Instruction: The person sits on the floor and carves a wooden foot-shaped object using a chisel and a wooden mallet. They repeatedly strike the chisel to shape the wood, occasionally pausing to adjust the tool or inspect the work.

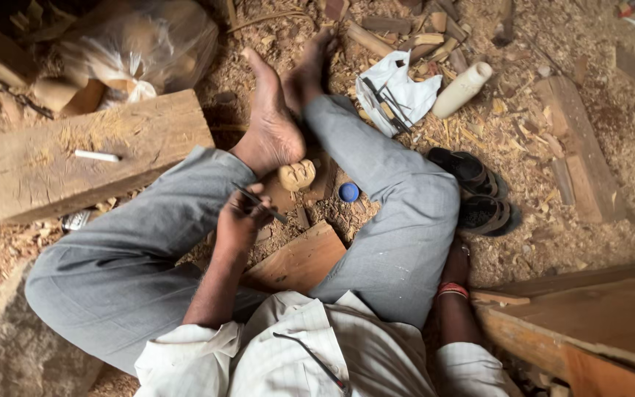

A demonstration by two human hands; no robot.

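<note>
while the person sits cross-legged on the sawdust-covered floor (pixel 538 250), the left hand (pixel 240 220) near the middle of the frame is curled around a thin dark metal carving tool (pixel 260 204), its tip pointing toward lower right. just above and right of it, a small pale carved wooden piece (pixel 297 175) rests against the sole of a bare foot (pixel 270 125). the right hand (pixel 456 266), at lower right, is tucked behind the grey-trousered knee (mostly hidden, so i cannot tell whether it is spread or closed). a small round blue cap (pixel 348 192) lies just right of the carved piece. a flat reddish wooden board (pixel 299 261) sits below the left hand. at left, a thick rough timber block (pixel 90 158) carries a white chalk stick (pixel 97 156). a pair of dark sandals (pixel 475 195) lies right of centre, and a cream plastic bottle (pixel 462 90) in the upper right.
</note>
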